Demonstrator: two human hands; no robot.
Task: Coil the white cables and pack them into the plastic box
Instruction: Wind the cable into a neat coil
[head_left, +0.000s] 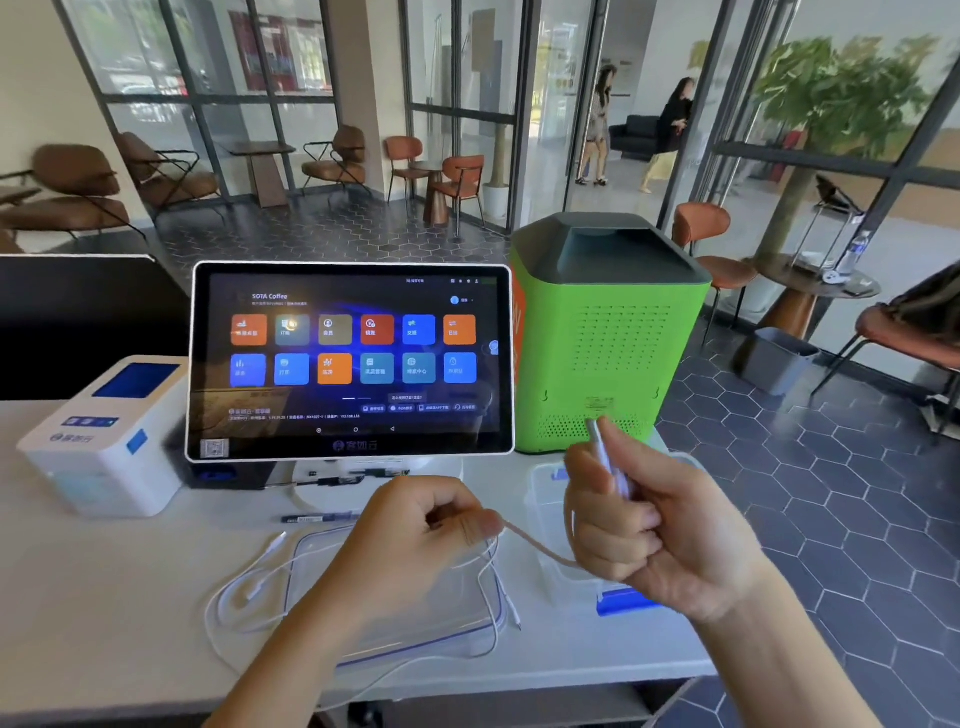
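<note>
The right hand (660, 525), right of centre in the frame, has its fingers curled round a white cable (535, 545), whose blurred plug end sticks up above the thumb. The left hand (415, 540), at lower centre, pinches the same cable between thumb and curled fingers, and the stretch between the two hands runs taut. More white cable lies in loose loops (244, 587) on the white counter (104, 597) at lower left, over and around one clear lid with a blue seal (415, 639); how many separate cables these loops make I cannot tell. One clear plastic box (545, 499) sits behind the right hand. Behind stand one touchscreen terminal (353, 358), one white receipt printer (104, 436), one green machine (608, 332) and one dark pen (317, 518)
</note>
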